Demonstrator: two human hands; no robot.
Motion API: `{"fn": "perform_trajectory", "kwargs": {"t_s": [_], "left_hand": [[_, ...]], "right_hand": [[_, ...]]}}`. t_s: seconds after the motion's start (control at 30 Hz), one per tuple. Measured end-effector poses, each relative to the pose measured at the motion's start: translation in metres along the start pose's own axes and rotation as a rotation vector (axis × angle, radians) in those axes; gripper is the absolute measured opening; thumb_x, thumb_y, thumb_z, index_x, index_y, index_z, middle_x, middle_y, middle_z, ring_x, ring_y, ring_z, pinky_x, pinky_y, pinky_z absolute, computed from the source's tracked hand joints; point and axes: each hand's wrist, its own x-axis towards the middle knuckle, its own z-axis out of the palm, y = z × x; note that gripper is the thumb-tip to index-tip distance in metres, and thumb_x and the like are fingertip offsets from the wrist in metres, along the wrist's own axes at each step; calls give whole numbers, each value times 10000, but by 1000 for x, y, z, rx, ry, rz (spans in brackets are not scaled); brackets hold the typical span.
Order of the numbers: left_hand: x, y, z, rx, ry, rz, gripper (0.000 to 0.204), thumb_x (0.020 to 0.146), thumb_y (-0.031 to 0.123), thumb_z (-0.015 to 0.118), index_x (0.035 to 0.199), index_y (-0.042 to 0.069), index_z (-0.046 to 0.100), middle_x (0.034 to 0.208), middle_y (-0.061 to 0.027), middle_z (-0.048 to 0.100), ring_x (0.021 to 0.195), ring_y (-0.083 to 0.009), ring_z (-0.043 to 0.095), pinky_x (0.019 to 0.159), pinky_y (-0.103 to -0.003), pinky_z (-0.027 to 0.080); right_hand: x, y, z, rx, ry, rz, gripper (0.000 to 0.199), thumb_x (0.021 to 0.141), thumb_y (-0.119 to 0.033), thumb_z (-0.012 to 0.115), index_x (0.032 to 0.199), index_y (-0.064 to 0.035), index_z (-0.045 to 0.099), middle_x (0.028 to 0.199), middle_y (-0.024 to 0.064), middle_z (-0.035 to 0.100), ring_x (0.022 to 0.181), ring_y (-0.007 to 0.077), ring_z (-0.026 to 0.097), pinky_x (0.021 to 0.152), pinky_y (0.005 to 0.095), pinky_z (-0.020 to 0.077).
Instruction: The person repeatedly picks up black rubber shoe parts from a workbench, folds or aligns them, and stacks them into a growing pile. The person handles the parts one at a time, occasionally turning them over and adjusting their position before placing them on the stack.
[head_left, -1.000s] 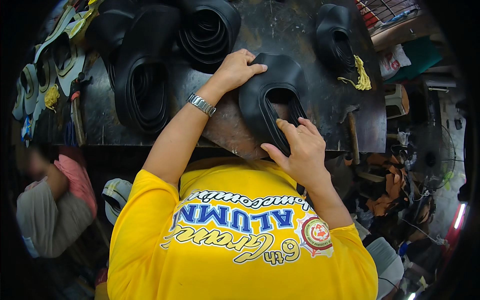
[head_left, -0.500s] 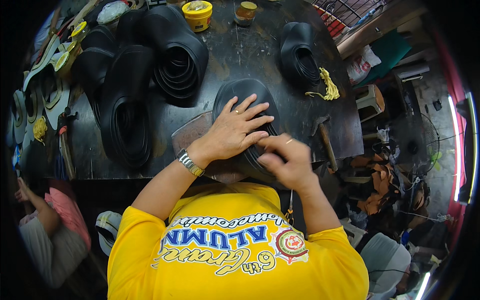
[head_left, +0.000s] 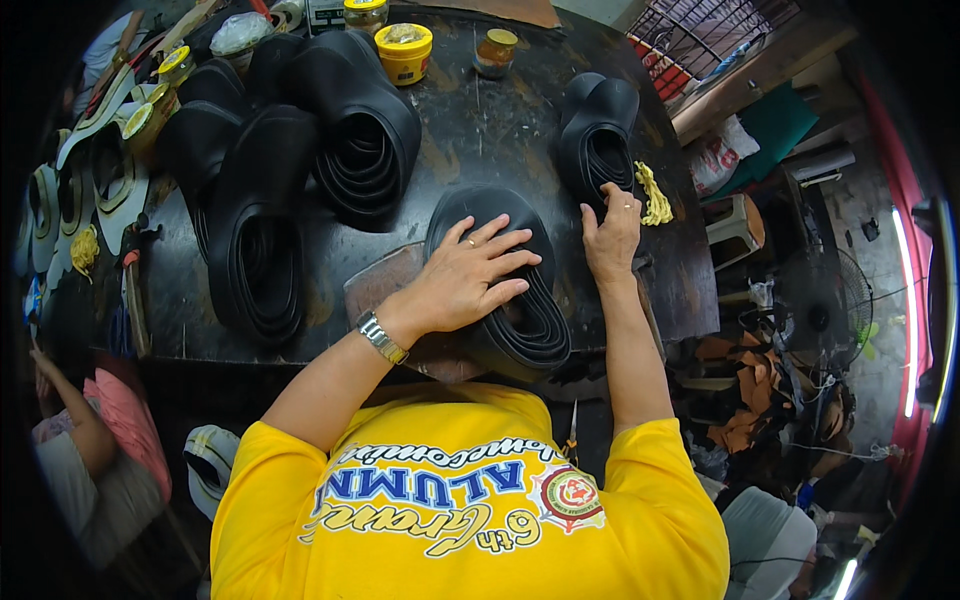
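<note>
Under my left hand (head_left: 472,268) lies a stack of nested black shoe uppers (head_left: 548,335), rounded end away from me, with its layered loops facing me. That hand rests flat on top, fingers spread, a ring and a metal watch showing. My right hand (head_left: 612,235) reaches farther out over the table. Its thumb and fingers are apart with nothing between them. Just beyond its fingertips stands a smaller stack of black uppers (head_left: 585,130), and a bundle of yellow string (head_left: 655,200) lies right beside them. Partly beneath the near stack is a worn brown board (head_left: 382,278).
More black upper stacks (head_left: 255,260) stand at the left. Yellow-lidded jars (head_left: 404,60) and a small jar (head_left: 495,55) are at the far side. A hammer (head_left: 133,285) lies left; another tool's handle (head_left: 652,315) is mostly hidden by my right forearm. A person's arm (head_left: 85,430) shows at lower left.
My right hand has left the near stack, where its fingers were curled, and moved away and right toward the smaller stack, opening. My left hand stays on the near stack.
</note>
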Motion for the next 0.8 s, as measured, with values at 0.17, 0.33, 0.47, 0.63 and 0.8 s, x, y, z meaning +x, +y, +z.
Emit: {"fn": "perform_trajectory", "kwargs": {"t_s": [0.17,0.33,0.47,0.63,0.8], "left_hand": [[1,-3,-4,-69,58,-25,494,1061,409,418,1469,144,504,1585,-101,409,1483,-262,337,1203,-493,206],[7,-16,-7,-59,78,21,418,1053,335,469,1394,122,583,1522,-104,497,1424,-261,432,1147,-453,298],[12,-30,-3,-126,155,63,389,1029,388,512,1306,158,661,1441,-62,586,1312,-219,539,1035,-371,356],[10,-43,-2,-541,84,52,345,1007,201,597,1319,59,627,1356,-92,633,1181,-181,609,981,-322,473],[11,-53,-21,-1091,137,-297,434,1042,349,556,1306,12,628,1228,-101,691,1139,-209,630,972,-288,482]], "right_hand": [[-3,6,1,-150,-203,73,257,792,-158,786,989,-59,656,944,110,615,939,336,563,806,449,443],[12,-22,-80,630,-171,310,263,875,-184,754,1003,18,644,836,68,621,841,144,591,756,316,477],[-3,-65,-183,956,-589,380,237,897,-153,734,992,43,641,874,91,661,795,93,603,737,256,473],[-16,-103,-195,903,-1087,-384,253,928,-237,698,1003,-10,616,762,171,627,659,373,630,591,372,496],[-30,-121,-175,662,-1093,-222,241,948,-259,680,973,-34,600,678,189,611,595,375,615,523,396,466]]}}
